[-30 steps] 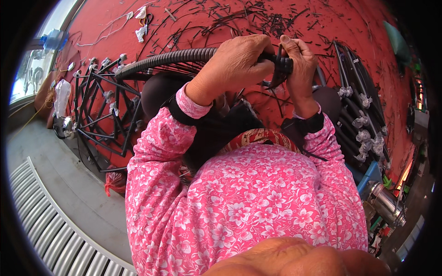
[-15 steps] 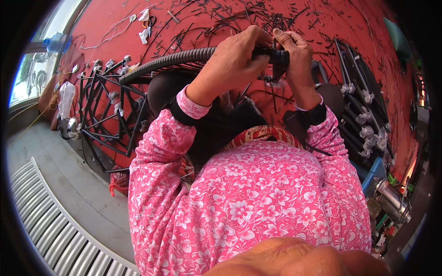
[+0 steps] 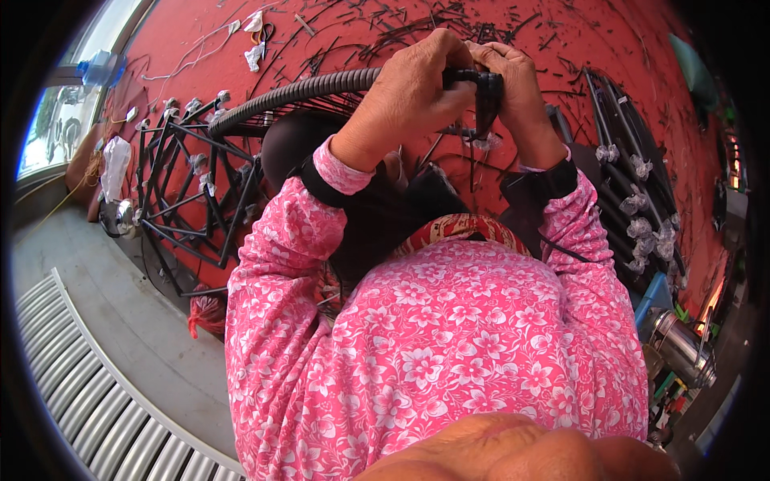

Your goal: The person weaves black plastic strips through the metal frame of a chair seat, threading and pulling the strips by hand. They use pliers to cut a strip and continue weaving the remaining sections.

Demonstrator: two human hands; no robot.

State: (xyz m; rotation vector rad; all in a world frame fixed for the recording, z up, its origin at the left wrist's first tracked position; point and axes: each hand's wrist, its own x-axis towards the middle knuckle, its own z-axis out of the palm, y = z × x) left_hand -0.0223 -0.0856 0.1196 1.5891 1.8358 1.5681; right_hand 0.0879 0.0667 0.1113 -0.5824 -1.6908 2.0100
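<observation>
A dark ribbed hose [image 3: 301, 83] arches in from the left and runs into my left hand [image 3: 411, 92], whose fingers are wrapped round it. Out of that grip, on the right side, comes a short black tube that meets a black end piece [image 3: 488, 100] with a tapering lower tip. My right hand [image 3: 520, 90] is closed against this end piece, fingertips bent in near my left fingers. Whatever its fingers pinch is hidden. Both hands are raised in front of my knees, close together.
Black tubular frames [image 3: 196, 184] with wrapped ends are heaped at the left. Black tubes [image 3: 634, 184] with plastic-wrapped ends lie at the right. Black strip scraps [image 3: 385, 36] litter the red floor. Scissors [image 3: 266, 32] lie far off; a roller conveyor [image 3: 104, 385] and metal flask [image 3: 682, 346] flank me.
The thin black strip that hung below my right fingers no longer shows there. Both hands have shifted slightly up and turned, and the end piece now tips downward.
</observation>
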